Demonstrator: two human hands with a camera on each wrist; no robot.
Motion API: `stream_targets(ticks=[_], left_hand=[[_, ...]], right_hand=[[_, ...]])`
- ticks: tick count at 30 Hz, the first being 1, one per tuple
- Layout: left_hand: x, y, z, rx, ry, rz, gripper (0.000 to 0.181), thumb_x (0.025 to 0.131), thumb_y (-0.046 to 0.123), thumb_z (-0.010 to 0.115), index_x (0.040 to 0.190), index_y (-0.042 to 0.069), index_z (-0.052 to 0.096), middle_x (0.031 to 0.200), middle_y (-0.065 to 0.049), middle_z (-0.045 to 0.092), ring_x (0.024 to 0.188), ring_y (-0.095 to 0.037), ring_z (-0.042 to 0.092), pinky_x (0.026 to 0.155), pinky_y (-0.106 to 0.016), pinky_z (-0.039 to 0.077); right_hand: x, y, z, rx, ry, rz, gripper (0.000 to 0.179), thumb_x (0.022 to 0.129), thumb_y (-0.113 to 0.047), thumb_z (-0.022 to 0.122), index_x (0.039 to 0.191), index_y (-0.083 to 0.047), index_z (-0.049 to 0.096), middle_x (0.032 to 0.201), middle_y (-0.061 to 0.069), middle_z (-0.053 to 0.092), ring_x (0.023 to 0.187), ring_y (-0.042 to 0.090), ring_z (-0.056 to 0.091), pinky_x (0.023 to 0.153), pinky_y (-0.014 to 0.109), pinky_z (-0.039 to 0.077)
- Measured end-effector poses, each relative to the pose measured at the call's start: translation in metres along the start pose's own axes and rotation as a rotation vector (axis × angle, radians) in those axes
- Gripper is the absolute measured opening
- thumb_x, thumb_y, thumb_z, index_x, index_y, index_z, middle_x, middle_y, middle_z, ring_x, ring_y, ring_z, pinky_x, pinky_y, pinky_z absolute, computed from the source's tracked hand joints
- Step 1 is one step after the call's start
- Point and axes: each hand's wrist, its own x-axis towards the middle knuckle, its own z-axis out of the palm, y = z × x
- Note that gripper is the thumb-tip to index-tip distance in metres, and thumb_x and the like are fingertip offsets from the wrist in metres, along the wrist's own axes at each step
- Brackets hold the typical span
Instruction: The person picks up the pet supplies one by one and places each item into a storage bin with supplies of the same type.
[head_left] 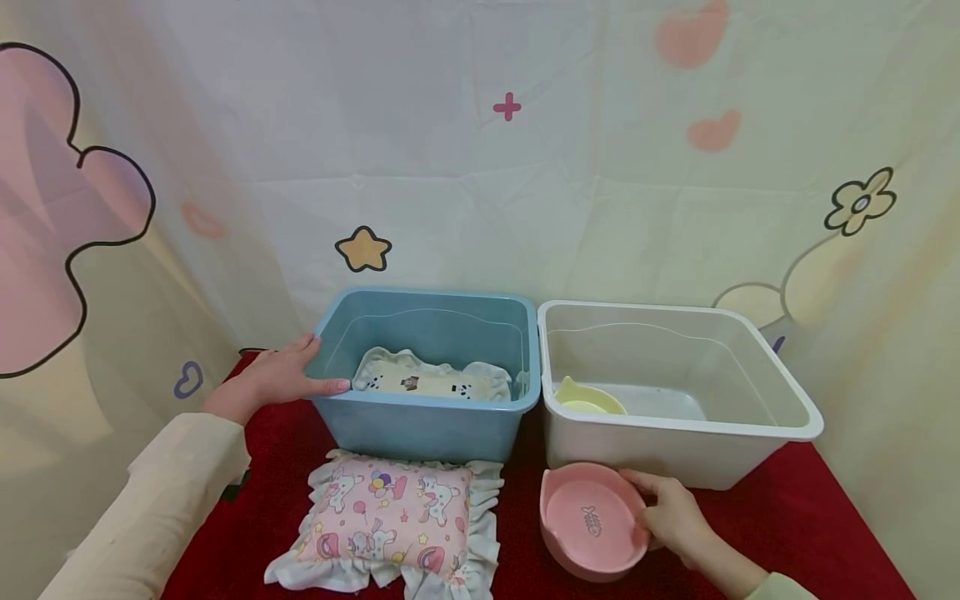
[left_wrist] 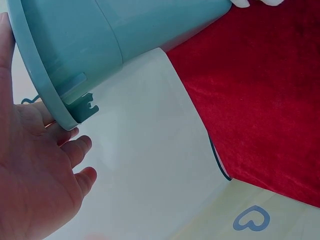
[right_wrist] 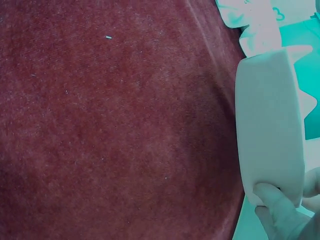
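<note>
My right hand grips the right side of a round pink pet bowl with pointed ears on its rim. The bowl is in front of the white bin, its inside facing up. From the right wrist, the bowl shows side-on, with the thumb pressed to its outer wall. My left hand rests on the left front corner of a blue bin, thumb stretched along the front rim. In the left wrist view its loose fingers lie below the bin's rim.
A cream ruffled cushion with animal faces lies in the blue bin. The white bin beside it holds a yellow bowl. A pink ruffled pillow lies on the red cloth at the front. Behind hangs a printed curtain.
</note>
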Motion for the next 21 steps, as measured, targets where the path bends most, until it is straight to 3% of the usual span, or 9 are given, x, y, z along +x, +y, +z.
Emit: stream_targets(ticks=[21], left_hand=[[-0.001, 0.001, 0.000, -0.005, -0.001, -0.008, 0.108, 0.069, 0.066, 0.054, 0.140, -0.001, 0.009, 0.144, -0.028, 0.006, 0.128, -0.049, 0.011, 0.095, -0.069, 0.015]], right_hand=[[-0.003, -0.012, -0.011, -0.035, -0.014, -0.052, 0.055, 0.067, 0.018, 0.048, 0.119, 0.001, 0.054, 0.101, 0.022, 0.058, 0.050, 0.017, 0.056, 0.041, 0.036, 0.050]])
